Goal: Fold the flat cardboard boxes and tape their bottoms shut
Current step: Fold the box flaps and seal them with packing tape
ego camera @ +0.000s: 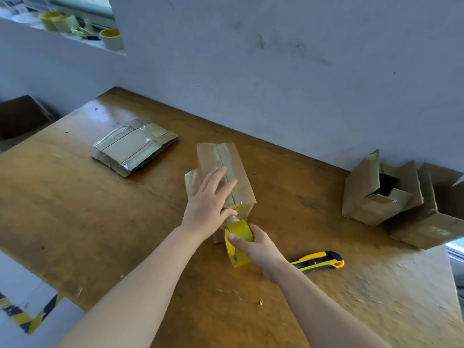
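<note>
A folded cardboard box [239,169] stands bottom-up in the middle of the wooden table [100,222], with tape along its centre seam. My left hand [209,197] lies flat on the box's taped top, fingers spread, the thumb at the near edge. My right hand [253,244] grips a yellow tape roll [241,231] just below the box's near side; a strip of clear tape runs from the roll up to the box. A stack of flat cardboard boxes [133,146] lies at the back left of the table.
A yellow and black utility knife [319,261] lies right of my right hand. Two folded open boxes [391,197] sit at the table's right edge by the wall. Several tape rolls [110,38] rest on a ledge at top left. A dark carton [20,116] is left.
</note>
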